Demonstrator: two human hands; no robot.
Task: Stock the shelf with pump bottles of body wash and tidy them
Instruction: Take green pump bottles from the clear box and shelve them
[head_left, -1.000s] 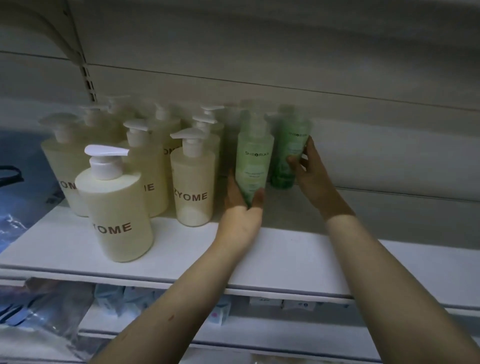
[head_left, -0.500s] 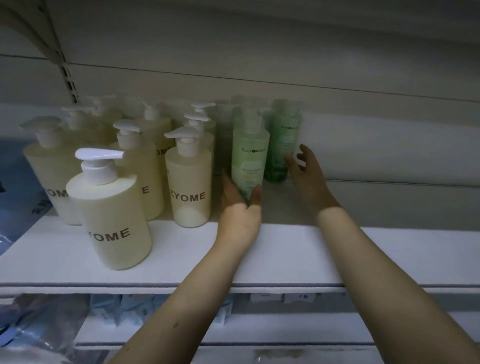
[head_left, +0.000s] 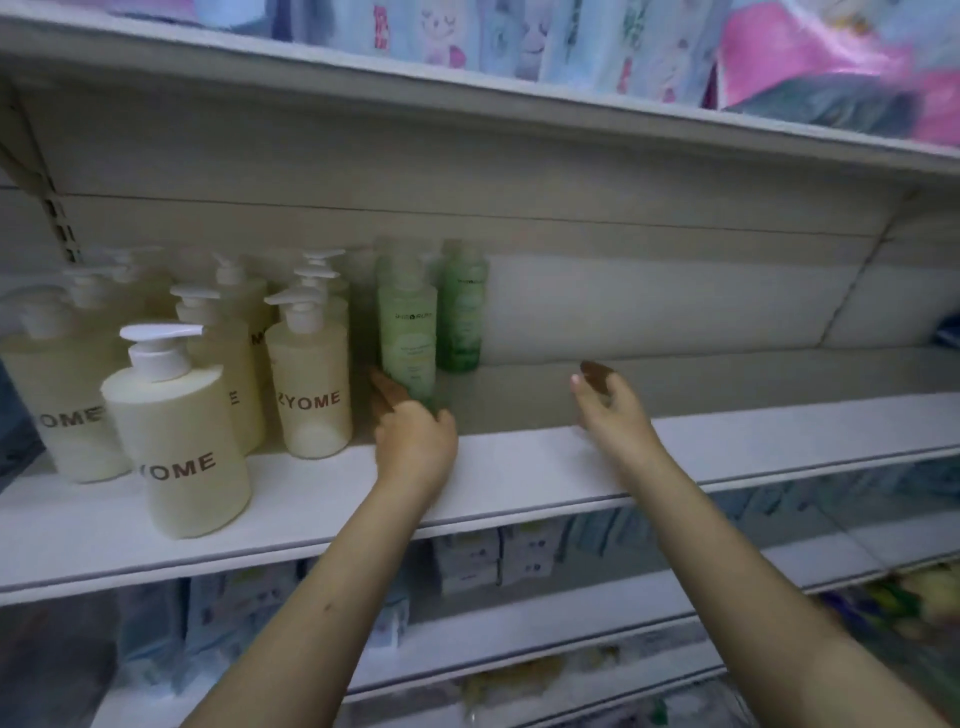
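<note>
1. A white shelf board (head_left: 545, 467) carries a cluster of cream plastic pump bottles with brown lettering (head_left: 179, 441) on its left part.
2. Just right of them stand two slimmer bottles: a pale green translucent plastic bottle (head_left: 408, 338) in front, and a darker green plastic bottle (head_left: 462, 322) behind it, near the back panel.
3. The left hand (head_left: 415, 447) grips the pale green bottle low down, fingers and thumb curled round its base. The bottle stands upright on the board.
4. The right hand (head_left: 613, 410) holds nothing. Its fingers are loosely spread and it hovers over bare board, well apart from both green bottles.
5. The step in hand looks like tidying — squaring the front green bottle with its neighbours.
6. The next move probably calls for a small, low slide or turn. The bottle is tall and narrow and could tip, so the free hand may need to steady it.
</note>
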